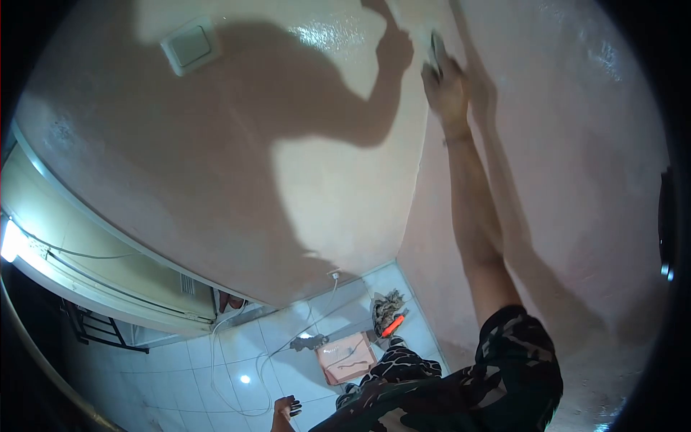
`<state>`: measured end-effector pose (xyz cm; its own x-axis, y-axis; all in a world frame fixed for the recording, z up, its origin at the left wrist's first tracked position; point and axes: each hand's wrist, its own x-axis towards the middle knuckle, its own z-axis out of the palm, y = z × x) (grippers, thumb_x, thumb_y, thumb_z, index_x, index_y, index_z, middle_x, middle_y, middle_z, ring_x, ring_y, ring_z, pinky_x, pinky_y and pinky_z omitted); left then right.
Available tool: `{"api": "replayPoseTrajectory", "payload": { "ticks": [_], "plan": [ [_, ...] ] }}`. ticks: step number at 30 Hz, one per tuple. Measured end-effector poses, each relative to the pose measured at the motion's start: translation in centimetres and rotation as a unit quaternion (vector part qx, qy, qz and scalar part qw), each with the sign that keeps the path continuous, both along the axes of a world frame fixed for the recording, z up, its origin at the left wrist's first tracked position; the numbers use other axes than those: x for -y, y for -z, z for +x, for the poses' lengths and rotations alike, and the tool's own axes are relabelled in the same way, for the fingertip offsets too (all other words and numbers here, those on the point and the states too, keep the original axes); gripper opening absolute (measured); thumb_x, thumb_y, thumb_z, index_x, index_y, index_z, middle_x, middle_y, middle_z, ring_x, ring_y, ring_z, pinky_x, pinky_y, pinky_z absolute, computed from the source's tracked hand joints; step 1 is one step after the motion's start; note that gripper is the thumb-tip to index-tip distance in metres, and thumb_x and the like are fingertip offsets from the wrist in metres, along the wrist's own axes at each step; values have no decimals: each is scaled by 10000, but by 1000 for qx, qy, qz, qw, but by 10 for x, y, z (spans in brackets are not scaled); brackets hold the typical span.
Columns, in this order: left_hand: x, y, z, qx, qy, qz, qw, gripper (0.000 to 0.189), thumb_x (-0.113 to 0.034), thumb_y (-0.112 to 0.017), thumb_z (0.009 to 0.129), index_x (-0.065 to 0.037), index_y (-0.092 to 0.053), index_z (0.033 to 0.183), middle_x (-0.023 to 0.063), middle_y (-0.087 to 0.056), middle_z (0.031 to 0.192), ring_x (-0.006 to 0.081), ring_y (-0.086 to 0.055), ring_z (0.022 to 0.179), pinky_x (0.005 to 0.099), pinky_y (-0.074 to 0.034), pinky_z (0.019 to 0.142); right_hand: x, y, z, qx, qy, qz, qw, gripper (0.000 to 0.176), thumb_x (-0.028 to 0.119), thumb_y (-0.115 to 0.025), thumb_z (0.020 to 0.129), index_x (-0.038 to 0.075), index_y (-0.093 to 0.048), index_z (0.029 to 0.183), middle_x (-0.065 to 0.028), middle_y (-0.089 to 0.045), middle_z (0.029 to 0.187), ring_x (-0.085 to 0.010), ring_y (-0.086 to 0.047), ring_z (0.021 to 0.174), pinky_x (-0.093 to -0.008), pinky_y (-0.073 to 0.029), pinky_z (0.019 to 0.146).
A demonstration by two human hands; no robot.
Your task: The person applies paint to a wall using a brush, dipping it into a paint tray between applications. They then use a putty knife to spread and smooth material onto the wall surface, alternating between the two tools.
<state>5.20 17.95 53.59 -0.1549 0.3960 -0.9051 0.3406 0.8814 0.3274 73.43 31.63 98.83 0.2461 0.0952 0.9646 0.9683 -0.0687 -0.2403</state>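
My right hand [448,93] is raised to the wall corner, closed around a slim, dark-edged tool that looks like a paintbrush [435,45]. Its tip is at the inside corner where the two pink walls meet; blur hides its finer detail. Wet, shiny patches show on the left wall [338,209] and on the right wall [561,180]. Down at the bottom of the view, my left hand [288,408] hangs above the tiled floor. Its fingers are partly bent and apart, with nothing visible in them.
A pink-smeared paint tray [347,358] lies on the white floor tiles [201,381] by my feet. Beside it are an orange-handled tool [394,325] and a crumpled cloth or bag [386,306]. A white cable [214,353] trails across the floor. A light switch [191,45] sits on the left wall.
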Motion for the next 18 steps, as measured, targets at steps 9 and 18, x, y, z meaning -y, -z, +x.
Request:
{"api": "replayPoseTrajectory", "payload": {
  "ticks": [9, 18],
  "plan": [
    [9, -4, 8, 6, 11, -13, 1000, 304, -136, -481, 825, 41, -469, 1071, 189, -562, 1028, 312, -593, 847, 434, -517, 669, 20, 336, -13, -209, 62, -292, 931, 715, 39, -522, 705, 228, -256, 1340, -169, -504, 841, -342, -542, 635, -418, -485, 566],
    [34, 16, -43, -67, 37, -104, 992, 270, -151, -470, 847, 5, -475, 1068, 168, -575, 1010, 294, -598, 847, 427, -523, 660, 25, 263, -23, -145, 28, -93, 985, 565, 18, -560, 717, 88, -406, 1257, -160, -493, 728, -323, -503, 596, -403, -427, 525]
  ]
}}
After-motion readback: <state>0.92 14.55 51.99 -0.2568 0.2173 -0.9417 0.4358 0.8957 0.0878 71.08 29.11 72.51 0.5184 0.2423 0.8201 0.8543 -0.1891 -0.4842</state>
